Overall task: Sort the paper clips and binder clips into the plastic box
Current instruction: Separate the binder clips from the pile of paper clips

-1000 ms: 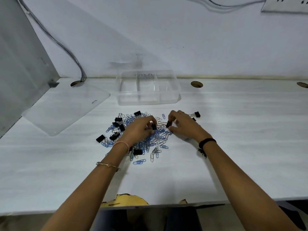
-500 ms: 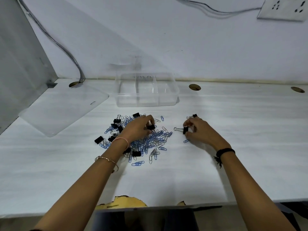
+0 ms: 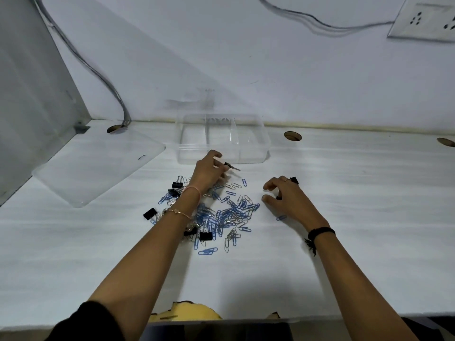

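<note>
A pile of blue and silver paper clips (image 3: 230,212) mixed with black binder clips (image 3: 205,235) lies mid-table. Behind it stands the clear plastic box (image 3: 264,153), lid off, with a divider inside. My left hand (image 3: 208,172) is raised between the pile and the box's front wall, pinching a black binder clip (image 3: 230,165) with silver handles. My right hand (image 3: 286,196) hovers right of the pile with thumb and fingers spread. A small black binder clip (image 3: 278,197) shows under its palm, and another binder clip (image 3: 294,180) lies just behind its knuckles.
The box's clear lid (image 3: 98,168) lies flat at the left. Round cable holes (image 3: 292,136) sit along the table's back edge, with cables running down the wall at the left. A single blue paper clip (image 3: 281,217) lies by my right wrist.
My left hand has lifted off the pile toward the box with a binder clip. My right hand stayed right of the pile and has opened its fingers over the clip it held.
</note>
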